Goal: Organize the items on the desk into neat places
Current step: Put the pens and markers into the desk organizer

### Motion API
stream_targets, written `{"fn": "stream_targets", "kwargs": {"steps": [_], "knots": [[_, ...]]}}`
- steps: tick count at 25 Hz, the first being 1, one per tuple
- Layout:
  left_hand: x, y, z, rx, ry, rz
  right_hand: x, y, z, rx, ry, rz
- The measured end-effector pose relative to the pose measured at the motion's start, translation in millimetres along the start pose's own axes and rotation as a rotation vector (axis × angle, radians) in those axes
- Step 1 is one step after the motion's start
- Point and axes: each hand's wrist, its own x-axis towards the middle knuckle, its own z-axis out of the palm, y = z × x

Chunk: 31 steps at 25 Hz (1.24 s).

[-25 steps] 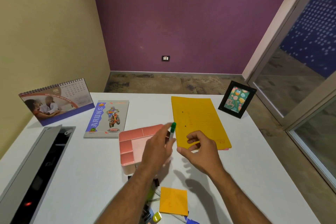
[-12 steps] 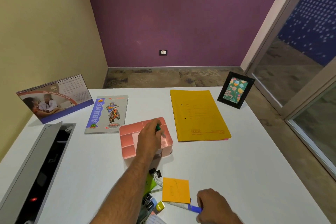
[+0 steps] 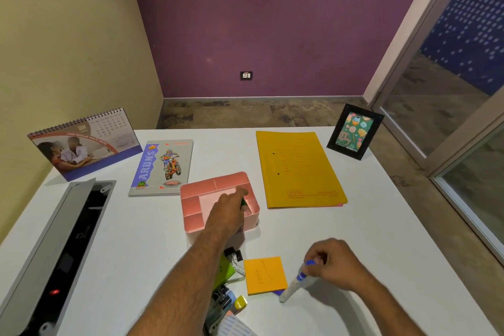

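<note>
A pink desk organizer with several compartments stands mid-desk. My left hand reaches into its right side, fingers round a green pen whose tip just shows. Near the front right, my right hand grips a blue-and-white pen, lifted at an angle with its lower end by the orange sticky-note pad. A green sticky pad, a black binder clip, a yellow small item and more clips lie under my left forearm.
A yellow file folder lies right of the organizer, a notebook left of it. A desk calendar stands far left, a photo frame far right. An open cable tray runs along the desk's left edge.
My left hand carried the green pen down into the organizer. My right hand dropped to the front of the desk, took the blue-and-white pen and has raised it.
</note>
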Motion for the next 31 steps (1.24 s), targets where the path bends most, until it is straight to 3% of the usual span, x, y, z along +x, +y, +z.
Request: {"fn": "stream_targets", "kwargs": {"steps": [4,8,11,14,17,20,24,27,31], "knots": [[-6.8,4.2,-5.4,-0.098,0.041,0.067,6.9,-34.1,-17.9,0.132,0.242,-0.090],[-20.0,25.9,-22.9,-0.264,0.001,0.316,26.8,-70.7,-13.7,0.109,0.490,-0.189],[-26.3,42.0,-32.9,-0.291,0.014,0.471,39.5,-97.0,-1.7,0.077,0.543,-0.286],[-28.0,41.8,-38.7,-0.319,0.104,0.494,48.0,-112.3,8.2,0.127,0.545,-0.287],[-29.8,32.1,-41.5,-0.298,0.155,0.480,50.0,-110.1,19.5,0.268,0.499,-0.263],[-28.6,26.8,-44.0,-0.343,0.225,0.359,42.5,-79.1,39.6,0.348,0.413,-0.142],[-22.3,25.0,-47.9,-0.475,0.373,0.175,23.9,-12.1,69.9,-0.042,0.110,-0.009],[-18.0,25.8,-50.8,-0.491,0.435,0.082,7.5,20.5,86.7,-0.200,-0.070,0.030],[-13.0,25.1,-45.1,-0.409,0.399,0.000,-0.3,32.8,102.1,-0.238,-0.113,0.078]]}}
